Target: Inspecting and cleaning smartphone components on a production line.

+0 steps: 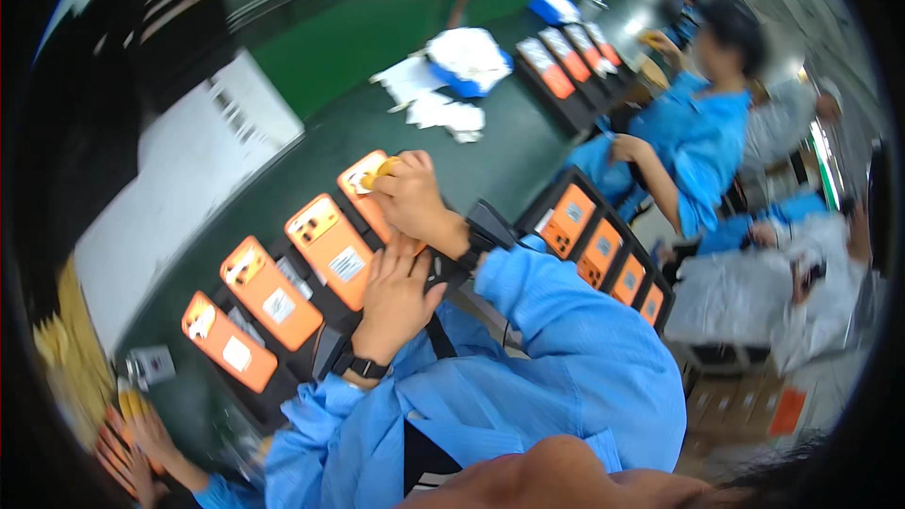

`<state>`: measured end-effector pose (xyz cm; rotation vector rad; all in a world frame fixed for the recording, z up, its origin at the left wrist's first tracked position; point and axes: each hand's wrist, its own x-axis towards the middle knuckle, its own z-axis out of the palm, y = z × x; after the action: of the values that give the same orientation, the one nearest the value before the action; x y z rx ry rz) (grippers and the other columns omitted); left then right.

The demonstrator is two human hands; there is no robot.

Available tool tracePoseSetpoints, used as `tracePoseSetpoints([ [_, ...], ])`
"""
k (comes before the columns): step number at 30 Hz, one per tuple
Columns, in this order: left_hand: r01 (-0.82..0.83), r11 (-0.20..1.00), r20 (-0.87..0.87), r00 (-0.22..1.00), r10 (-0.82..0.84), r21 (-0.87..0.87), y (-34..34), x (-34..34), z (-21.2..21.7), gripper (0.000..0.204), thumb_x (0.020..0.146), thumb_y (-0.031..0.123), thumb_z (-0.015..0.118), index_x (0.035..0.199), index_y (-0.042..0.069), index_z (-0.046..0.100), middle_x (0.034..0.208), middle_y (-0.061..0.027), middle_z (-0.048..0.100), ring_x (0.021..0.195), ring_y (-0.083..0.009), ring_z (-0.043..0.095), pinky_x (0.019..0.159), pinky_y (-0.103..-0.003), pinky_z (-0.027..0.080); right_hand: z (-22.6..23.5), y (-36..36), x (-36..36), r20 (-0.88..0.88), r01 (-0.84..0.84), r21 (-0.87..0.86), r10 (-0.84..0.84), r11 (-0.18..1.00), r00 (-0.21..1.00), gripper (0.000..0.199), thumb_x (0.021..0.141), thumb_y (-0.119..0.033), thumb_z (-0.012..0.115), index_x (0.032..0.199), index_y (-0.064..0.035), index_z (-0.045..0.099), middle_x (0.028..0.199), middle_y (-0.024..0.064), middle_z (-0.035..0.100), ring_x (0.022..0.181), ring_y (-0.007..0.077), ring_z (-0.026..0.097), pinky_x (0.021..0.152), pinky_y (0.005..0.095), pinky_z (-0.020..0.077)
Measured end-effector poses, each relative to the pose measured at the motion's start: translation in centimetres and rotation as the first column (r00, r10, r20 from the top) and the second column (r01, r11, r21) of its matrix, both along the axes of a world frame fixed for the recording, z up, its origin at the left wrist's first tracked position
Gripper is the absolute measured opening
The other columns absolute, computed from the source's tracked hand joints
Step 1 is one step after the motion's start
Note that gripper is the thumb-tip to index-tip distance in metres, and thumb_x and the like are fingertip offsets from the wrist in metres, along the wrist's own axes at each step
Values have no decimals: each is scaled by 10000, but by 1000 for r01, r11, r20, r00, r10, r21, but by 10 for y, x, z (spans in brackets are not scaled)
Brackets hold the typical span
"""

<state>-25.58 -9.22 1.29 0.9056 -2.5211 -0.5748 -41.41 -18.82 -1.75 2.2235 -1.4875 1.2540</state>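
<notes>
A dark tray [320, 325] holds several orange phones in a slanting row, backs up, each with camera lenses at its far end. My left hand [396, 297] lies flat across the near end of the rightmost phone [370, 210], fingers stretched out. Over that phone's camera end, my right hand [415, 196] is closed in a pinch, with yellow finger covers [382, 172] on its fingertips. A small white patch shows under these fingertips; I cannot make out what it is. The neighbouring phone [332, 250] carries a white label.
Beyond my hands, white cloths [445, 116] lie by a blue container [476, 85]. At right stands another tray of orange phones [603, 250], near a person in blue [693, 141]. Another person's hands [141, 443] work at lower left. A white board [189, 198] lies along the table's left.
</notes>
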Motion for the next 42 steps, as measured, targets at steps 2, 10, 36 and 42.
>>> tracePoseSetpoints([
  [2,-19,1000,1,1000,19,11,2,1,-1,548,848,350,699,1260,-3,619,1455,-207,469,1402,-393,374,1117,-519,340,19,0,9,-182,19,-68,-31,997,983,77,728,-180,707,679,-122,701,770,59,621,832,294,558,804,473,397],
  [10,-61,998,-41,997,61,-7,0,5,-11,548,855,374,691,1277,32,619,1520,-186,417,1417,-365,373,1120,-522,351,19,-3,-26,-48,245,264,-241,933,969,101,803,-187,729,860,-111,764,840,71,665,903,277,595,851,443,393],
  [36,-48,998,-45,998,49,26,-2,1,-10,552,827,358,714,1242,2,639,1498,-182,439,1435,-335,343,1132,-491,322,39,-15,-48,-97,-59,262,87,963,991,91,746,-88,709,831,-54,712,821,119,629,872,346,566,854,457,415],
  [42,-63,998,-29,998,64,23,3,9,-12,552,827,371,711,1239,9,645,1506,-167,436,1435,-325,344,1140,-488,315,40,-27,-17,-59,-148,271,169,951,984,51,758,-90,685,801,-65,694,852,127,620,866,349,555,853,484,419],
])
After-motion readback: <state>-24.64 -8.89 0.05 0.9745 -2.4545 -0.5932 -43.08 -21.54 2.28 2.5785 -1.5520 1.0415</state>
